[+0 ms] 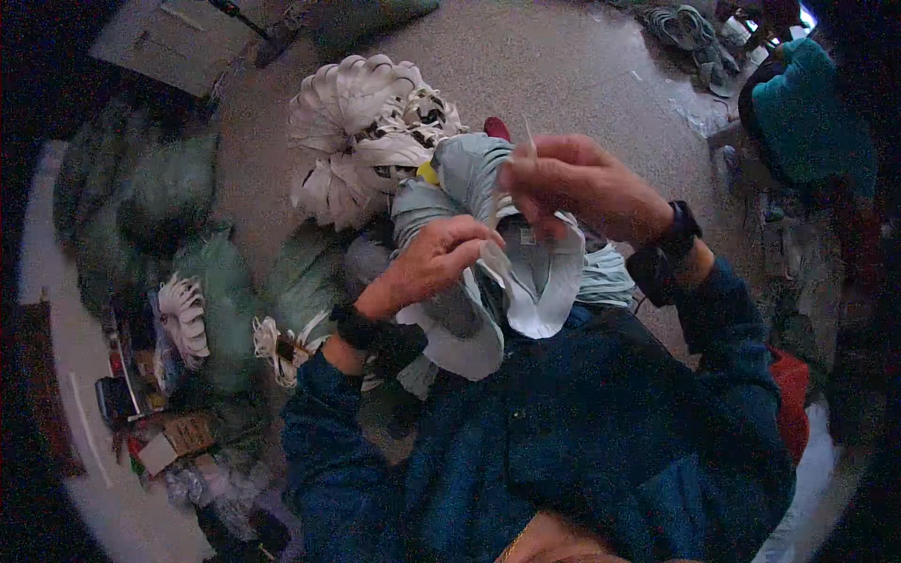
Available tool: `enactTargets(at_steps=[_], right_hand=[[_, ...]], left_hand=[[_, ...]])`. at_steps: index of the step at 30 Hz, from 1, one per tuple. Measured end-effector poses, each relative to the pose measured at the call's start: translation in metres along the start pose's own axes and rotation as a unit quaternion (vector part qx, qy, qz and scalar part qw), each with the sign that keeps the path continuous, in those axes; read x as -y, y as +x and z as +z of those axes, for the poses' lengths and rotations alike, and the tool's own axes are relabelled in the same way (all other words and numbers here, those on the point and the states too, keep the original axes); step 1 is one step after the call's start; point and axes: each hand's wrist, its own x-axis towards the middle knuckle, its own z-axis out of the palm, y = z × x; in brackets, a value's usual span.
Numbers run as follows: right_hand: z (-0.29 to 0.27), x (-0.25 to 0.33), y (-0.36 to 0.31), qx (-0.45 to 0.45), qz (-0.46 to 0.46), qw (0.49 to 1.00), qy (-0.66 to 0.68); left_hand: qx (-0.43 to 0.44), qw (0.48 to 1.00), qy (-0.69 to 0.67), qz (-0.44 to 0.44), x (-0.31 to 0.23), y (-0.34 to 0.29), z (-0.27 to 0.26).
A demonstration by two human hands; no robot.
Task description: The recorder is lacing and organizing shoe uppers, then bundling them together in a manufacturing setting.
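In front of my chest lie pale grey-green fabric pieces with whitish curved brims, which look like nested caps (537,317). My left hand (424,266) is closed, with thumb and fingers pinching the edge of a whitish brim (494,261). Above and to the right, my right hand (593,188) is closed in a pinch with a thin pale strip (529,139) standing up from its fingers. Just beyond my hands is a folded grey-green stack (472,161), with a small yellow spot (428,173) beside it. Between the hands, part of the cap's inside looks dark.
Fanned stacks of off-white caps (349,98) lie beyond my left hand. Green sacks (211,291) and a small white stack (183,319) are on the left, near a cardboard box (188,433). At far right is a person in a teal top (812,117).
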Motion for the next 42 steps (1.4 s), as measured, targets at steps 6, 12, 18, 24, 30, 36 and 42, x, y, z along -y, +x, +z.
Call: enactTargets(at_steps=[6,12,18,24,30,36,42], right_hand=[[0.011,-0.007,0.027,-0.113,-0.098,0.987,0.06],[0.001,-0.073,0.022,-0.084,-0.147,0.955,-0.245],[0.014,-0.06,0.018,-0.105,-0.052,0.993,-0.01],[0.037,-0.043,-0.008,0.204,-0.116,0.913,-0.335],[0.049,-0.028,-0.02,0.284,-0.143,0.939,-0.13],[0.009,-0.068,0.037,-0.059,-0.131,0.98,-0.139],[0.014,-0.092,0.06,0.008,-0.075,0.996,-0.041]], left_hand=[[-0.031,0.995,-0.029,-0.086,-0.003,-0.008,-0.003],[-0.095,0.983,-0.046,-0.149,0.007,-0.006,-0.01],[-0.138,0.956,-0.193,-0.169,0.0,-0.004,-0.012],[-0.157,0.918,-0.334,-0.145,0.015,-0.006,-0.019],[-0.201,0.968,-0.137,-0.064,0.017,-0.013,-0.014],[-0.216,0.882,0.364,0.207,0.01,-0.001,-0.01],[-0.387,0.869,0.236,0.197,0.026,0.018,0.001]])
